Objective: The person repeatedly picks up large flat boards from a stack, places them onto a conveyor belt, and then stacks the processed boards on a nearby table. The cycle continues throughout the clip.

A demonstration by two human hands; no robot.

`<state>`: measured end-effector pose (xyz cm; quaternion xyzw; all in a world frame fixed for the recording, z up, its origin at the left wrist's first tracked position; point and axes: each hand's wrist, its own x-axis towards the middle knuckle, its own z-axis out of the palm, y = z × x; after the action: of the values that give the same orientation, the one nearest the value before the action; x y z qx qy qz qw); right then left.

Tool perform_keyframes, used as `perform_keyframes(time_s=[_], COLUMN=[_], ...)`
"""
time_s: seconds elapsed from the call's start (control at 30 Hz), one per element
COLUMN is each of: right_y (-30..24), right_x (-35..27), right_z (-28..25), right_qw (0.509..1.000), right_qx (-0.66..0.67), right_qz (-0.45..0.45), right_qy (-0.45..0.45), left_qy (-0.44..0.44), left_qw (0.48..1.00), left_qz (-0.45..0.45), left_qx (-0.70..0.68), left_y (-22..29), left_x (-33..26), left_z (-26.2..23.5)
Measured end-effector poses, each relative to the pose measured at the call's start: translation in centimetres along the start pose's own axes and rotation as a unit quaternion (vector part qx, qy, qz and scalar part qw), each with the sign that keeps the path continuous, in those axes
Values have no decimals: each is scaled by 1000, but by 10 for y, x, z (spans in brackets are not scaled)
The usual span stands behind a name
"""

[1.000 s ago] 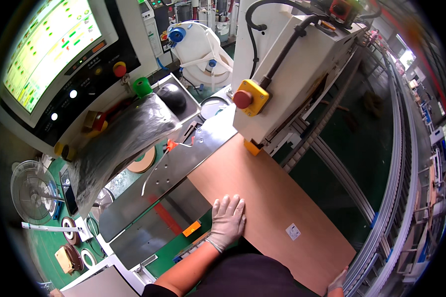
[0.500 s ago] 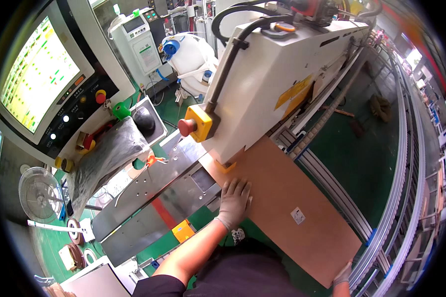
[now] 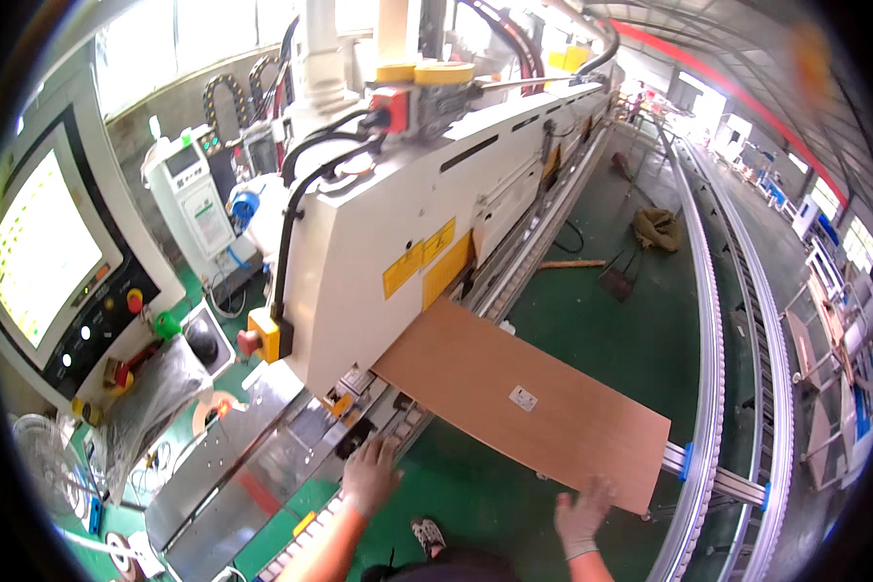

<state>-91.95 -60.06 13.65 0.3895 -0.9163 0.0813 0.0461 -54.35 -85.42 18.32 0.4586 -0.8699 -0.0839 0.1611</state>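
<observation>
A long flat brown panel (image 3: 466,373) with a small white label (image 3: 523,398) lies with its left end against the white machine housing (image 3: 359,262); part of that end is hidden under it. My left hand (image 3: 371,477), in a pale glove, is off the panel, fingers stretched out, beside the metal feed track (image 3: 398,422) at the housing's near end. By the panel's near edge, toward its right corner, is my gloved right hand (image 3: 582,516). Its fingers are spread and overlap the edge in the picture; whether they touch it I cannot tell.
Left of the housing are a yellow box with a red button (image 3: 265,335), a control panel with a lit screen (image 3: 44,247) and a metal table (image 3: 199,485). Curved roller rails (image 3: 710,388) run along the right. A sack (image 3: 657,229) lies on the green floor.
The panel has moved away along the machine and my view has tilted up. My left hand has come off the panel. My right hand has left its far right corner for the near edge.
</observation>
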Motion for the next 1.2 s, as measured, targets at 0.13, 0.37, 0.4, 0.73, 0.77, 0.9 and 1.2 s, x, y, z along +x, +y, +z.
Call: perform_keyframes(time_s=[0.13, 0.37, 0.4, 0.73, 0.77, 0.9, 1.2], right_y=[-125, -260, -255, -245, -241, -237, -212], right_x=[16, -29, -33, -249, -285, -417, -731], right_z=[21, 14, 8, 39, 40, 69, 48], right_qw=[933, 601, 609, 521, 523, 453, 232], right_qx=[132, 111, 101, -39, -96, -142, -159], right_qz=[-269, -612, -596, -671, -653, -713, -822], right_qy=[-201, -502, -514, -526, -539, -516, -495], left_qy=[-82, 29, 60, 167, 143, 127, 234], left_qw=[976, 933, 917, 362, 271, 171, 194], left_qz=[-192, -355, -388, -873, -912, -921, -875], left_qx=[-59, 50, 68, -280, -274, -325, -376], left_y=[-22, -8, 8, 277, 326, 476, 541], left_x=[-71, -249, -282, -806, -855, -946, -995], left_z=[-23, -62, -58, 65, 84, 153, 213])
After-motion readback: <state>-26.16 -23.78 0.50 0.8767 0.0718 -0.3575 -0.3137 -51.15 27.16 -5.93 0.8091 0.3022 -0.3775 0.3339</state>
